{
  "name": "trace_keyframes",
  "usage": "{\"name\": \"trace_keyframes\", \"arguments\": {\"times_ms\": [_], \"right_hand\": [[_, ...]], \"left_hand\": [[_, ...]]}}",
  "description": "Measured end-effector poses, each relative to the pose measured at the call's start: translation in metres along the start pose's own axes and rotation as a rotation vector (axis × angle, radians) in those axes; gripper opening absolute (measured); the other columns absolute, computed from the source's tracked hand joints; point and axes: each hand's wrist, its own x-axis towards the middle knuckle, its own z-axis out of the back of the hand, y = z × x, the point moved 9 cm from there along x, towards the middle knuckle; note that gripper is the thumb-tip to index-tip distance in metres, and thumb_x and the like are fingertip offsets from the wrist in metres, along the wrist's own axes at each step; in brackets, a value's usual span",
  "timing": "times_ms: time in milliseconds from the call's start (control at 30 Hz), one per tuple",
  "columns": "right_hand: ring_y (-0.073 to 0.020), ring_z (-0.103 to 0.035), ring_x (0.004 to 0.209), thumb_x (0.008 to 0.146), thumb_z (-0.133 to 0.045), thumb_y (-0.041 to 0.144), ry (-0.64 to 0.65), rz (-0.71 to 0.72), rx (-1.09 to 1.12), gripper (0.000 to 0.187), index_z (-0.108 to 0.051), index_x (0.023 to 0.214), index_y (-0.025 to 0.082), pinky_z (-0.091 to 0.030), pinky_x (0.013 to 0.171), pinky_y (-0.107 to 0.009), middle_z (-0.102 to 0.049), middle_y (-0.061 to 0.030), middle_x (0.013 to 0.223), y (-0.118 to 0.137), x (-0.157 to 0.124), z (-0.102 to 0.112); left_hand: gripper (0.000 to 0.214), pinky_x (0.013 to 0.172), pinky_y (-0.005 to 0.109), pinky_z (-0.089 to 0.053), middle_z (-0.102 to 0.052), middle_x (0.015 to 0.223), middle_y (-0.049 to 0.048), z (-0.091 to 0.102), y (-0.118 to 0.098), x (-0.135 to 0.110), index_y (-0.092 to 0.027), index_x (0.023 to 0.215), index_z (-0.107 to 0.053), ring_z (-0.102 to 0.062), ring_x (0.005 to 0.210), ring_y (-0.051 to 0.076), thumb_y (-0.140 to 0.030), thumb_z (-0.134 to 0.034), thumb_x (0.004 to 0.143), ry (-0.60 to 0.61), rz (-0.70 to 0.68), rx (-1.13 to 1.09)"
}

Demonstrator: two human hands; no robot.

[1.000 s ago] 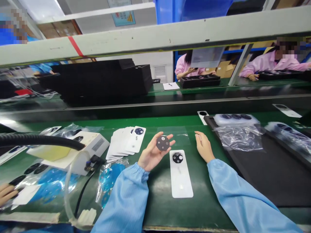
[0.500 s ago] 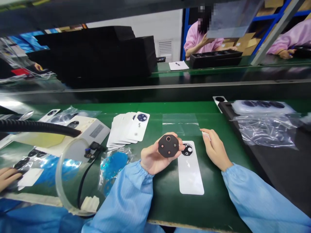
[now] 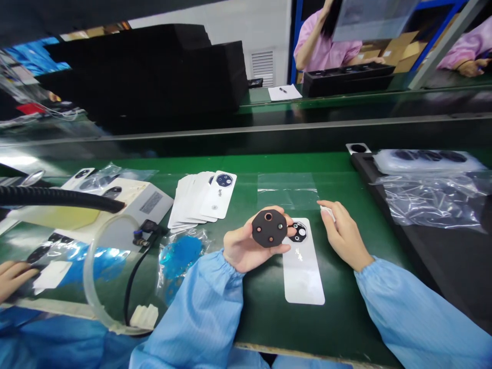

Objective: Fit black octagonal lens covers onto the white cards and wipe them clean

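Counter [image 3: 269, 320], left end: co-worker's hand [image 3: 12, 279] is seen near the front edge, beside a white paper [image 3: 53, 274]. Farther in, a white box [image 3: 134, 192] is placed, crossed by a black hose [image 3: 69, 199]. To its right, a bag of blue film [image 3: 180, 259] is laid, with white cards [image 3: 190, 200] fanned behind it, toward the back edge.

Mid-counter: black disc [image 3: 269, 229] is gripped by the left hand [image 3: 239, 249], thumb at its left rim, fingers behind. It is held above the surface, near the top left corner of a loose white card [image 3: 303, 274]. Disc is probably light, stiff and thin, face matte so not very slippery; best taken by the rim, holes left untouched.

Clear bag [image 3: 286, 190] is laid flat behind, toward the back edge. Small white scrap [image 3: 328, 212] is pinched between thumb and fingers of the right hand [image 3: 344, 233], near the bag's front right corner; material can't be told.

Right end: black tray [image 3: 407, 261] is set, crumpled plastic [image 3: 430, 202] laid on it.
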Motion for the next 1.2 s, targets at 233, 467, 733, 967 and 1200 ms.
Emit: {"name": "trace_keyframes", "arguments": {"times_ms": [233,467,733,967,1200], "right_hand": [[-0.0213,-0.054,0.097,0.099,-0.037,0.035,0.015,-0.002,0.000,0.027,-0.053,0.115,0.021,-0.042,0.084,-0.035,-0.056,-0.0061,0.099,0.000,-0.001,-0.002],[-0.0222,-0.053,0.091,0.094,-0.049,0.039,0.118,0.118,-0.072,0.026,-0.055,0.113,0.022,-0.042,0.080,-0.036,-0.056,-0.0052,0.093,0.016,-0.002,-0.006],[-0.0248,-0.053,0.093,0.082,-0.064,0.050,0.460,0.217,-0.249,0.060,-0.046,0.132,0.021,-0.042,0.086,-0.041,-0.059,-0.0063,0.099,0.024,-0.022,-0.022],[-0.0246,-0.050,0.093,0.081,-0.064,0.056,0.495,0.183,-0.298,0.066,-0.048,0.130,0.016,-0.039,0.087,-0.039,-0.056,-0.0068,0.098,0.017,-0.022,-0.029],[-0.0241,-0.049,0.093,0.081,-0.063,0.057,0.493,0.181,-0.306,0.065,-0.049,0.130,0.015,-0.037,0.088,-0.039,-0.056,-0.0068,0.098,0.017,-0.023,-0.029]], "left_hand": [[0.044,0.066,0.011,-0.055,-0.067,0.108,0.0062,-0.004,-0.001,-0.001,-0.022,0.114,-0.066,-0.066,0.100,0.016,-0.041,-0.074,0.075,0.072,-0.012,0.003],[0.041,0.083,0.028,-0.057,-0.065,0.118,0.0066,0.009,-0.006,0.005,-0.025,0.115,-0.064,-0.062,0.111,0.023,-0.031,-0.076,0.076,-0.125,-0.139,0.554],[0.051,0.097,0.045,-0.048,-0.063,0.125,0.0076,0.027,0.006,0.008,-0.026,0.130,-0.051,-0.062,0.109,0.026,-0.033,-0.069,0.082,-0.254,-0.279,1.609],[0.054,0.092,0.041,-0.048,-0.062,0.123,0.0063,0.029,0.021,0.010,-0.028,0.137,-0.043,-0.059,0.108,0.025,-0.028,-0.064,0.087,-0.171,-0.220,1.748],[0.058,0.098,0.038,-0.045,-0.059,0.129,0.0053,0.031,0.028,0.013,-0.029,0.139,-0.039,-0.055,0.116,0.023,-0.023,-0.064,0.087,-0.139,-0.163,1.749]]}}
